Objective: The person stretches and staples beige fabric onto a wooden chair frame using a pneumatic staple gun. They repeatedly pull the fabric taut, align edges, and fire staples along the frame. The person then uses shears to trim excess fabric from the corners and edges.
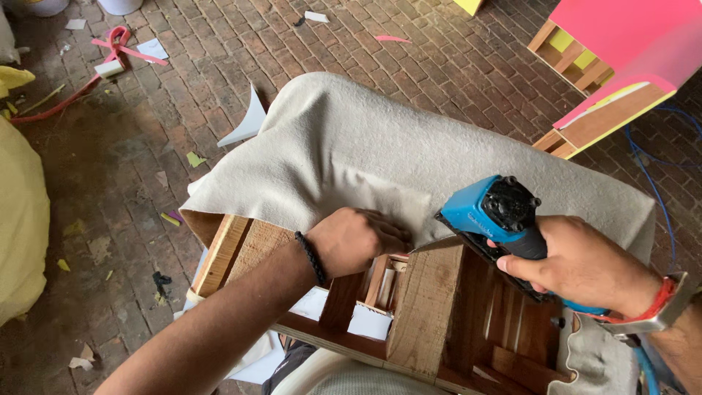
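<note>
The beige cloth (pixel 344 146) hung over the far edge of the wooden frame (pixel 431 307), its near hem ending right at both grips, with open brick floor (pixel 183 88) beyond. The left hand (pixel 355 240) was clenched, pinching the cloth down onto a slat. The right hand (pixel 585 267) grasped the blue staple gun (pixel 493 212), its nose just right of the left grip, touching the hem. Paper scraps (pixel 248 121) lay far left; a pink panel (pixel 621 44) stood well beyond the right grip
</note>
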The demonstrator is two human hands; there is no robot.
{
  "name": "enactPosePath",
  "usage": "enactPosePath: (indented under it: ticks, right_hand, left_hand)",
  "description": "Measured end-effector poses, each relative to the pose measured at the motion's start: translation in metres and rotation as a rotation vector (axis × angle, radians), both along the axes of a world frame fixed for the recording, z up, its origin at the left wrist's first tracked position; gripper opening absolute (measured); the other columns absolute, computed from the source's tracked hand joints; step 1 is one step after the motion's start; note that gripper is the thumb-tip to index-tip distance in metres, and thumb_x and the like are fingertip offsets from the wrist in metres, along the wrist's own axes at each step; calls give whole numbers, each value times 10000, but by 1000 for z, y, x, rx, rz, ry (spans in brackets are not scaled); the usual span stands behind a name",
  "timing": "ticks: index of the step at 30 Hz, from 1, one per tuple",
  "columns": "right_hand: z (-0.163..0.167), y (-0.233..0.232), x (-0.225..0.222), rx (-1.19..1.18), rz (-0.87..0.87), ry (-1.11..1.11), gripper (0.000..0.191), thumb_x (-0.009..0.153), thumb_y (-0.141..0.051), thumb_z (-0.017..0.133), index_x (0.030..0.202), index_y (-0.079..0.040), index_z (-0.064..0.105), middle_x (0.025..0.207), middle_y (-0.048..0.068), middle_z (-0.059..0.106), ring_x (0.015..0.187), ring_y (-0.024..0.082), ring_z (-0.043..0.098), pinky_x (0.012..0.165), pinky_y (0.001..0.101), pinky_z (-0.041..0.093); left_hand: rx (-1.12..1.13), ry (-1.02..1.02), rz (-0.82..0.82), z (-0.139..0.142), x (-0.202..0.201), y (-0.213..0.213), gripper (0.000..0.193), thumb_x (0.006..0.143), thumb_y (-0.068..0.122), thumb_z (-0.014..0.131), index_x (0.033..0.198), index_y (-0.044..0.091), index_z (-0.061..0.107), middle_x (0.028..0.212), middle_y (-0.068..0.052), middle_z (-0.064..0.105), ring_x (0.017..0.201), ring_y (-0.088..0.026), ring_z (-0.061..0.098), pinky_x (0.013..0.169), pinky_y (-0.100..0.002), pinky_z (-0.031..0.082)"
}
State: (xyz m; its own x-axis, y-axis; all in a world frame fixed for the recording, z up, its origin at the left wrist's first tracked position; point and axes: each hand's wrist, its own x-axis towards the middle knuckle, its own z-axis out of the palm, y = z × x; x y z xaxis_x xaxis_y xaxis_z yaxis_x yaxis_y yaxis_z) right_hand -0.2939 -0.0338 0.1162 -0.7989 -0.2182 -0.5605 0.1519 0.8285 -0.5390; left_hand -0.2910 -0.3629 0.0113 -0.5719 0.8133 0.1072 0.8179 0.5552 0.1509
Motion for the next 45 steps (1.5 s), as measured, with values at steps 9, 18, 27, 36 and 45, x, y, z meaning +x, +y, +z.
enactPosePath:
  ticks: [9,18,27,36,45]
  right_hand:
    - [-25,-46,-24,226,213,863,725,785,-362,762,1426,-67,594,916,180,649,836,414,648,698,498,533]
    - [-83,-23,-17,183,25,896,763,760,-423,759,1462,-174,594,1041,112,648,960,331,681,813,442,548]
    - [-91,60,-61,399,169,449,837,790,-419,817,1550,-222,525,1138,55,768,1102,123,752,1014,304,557]
    - [-111,139,-194,87,352,14,385,833,-181,857,1205,-92,816,947,103,815,877,127,809,867,281,641]
    - [-150,105,-137,-284,394,842,532,730,-185,833,1232,-37,737,927,39,682,780,105,634,783,220,511]
  left_hand:
    - [115,193,103,22,2,-22,682,810,234,659,1479,199,528,1485,-111,550,1425,-274,469,1220,-432,333]
    - [391,38,662,52,12,-94,847,952,637,521,1548,53,376,1625,-241,315,1514,-368,249,1208,-547,159]
    - [50,23,952,92,-28,-52,269,987,351,603,911,100,660,666,-116,681,596,-282,696,491,-445,543]
    - [346,-179,1100,92,8,-8,297,923,324,666,968,43,584,759,-188,699,695,-388,698,628,-497,560]
    - [262,-61,1135,65,14,-27,405,807,265,689,1106,26,559,1001,-196,666,890,-383,687,726,-489,564]
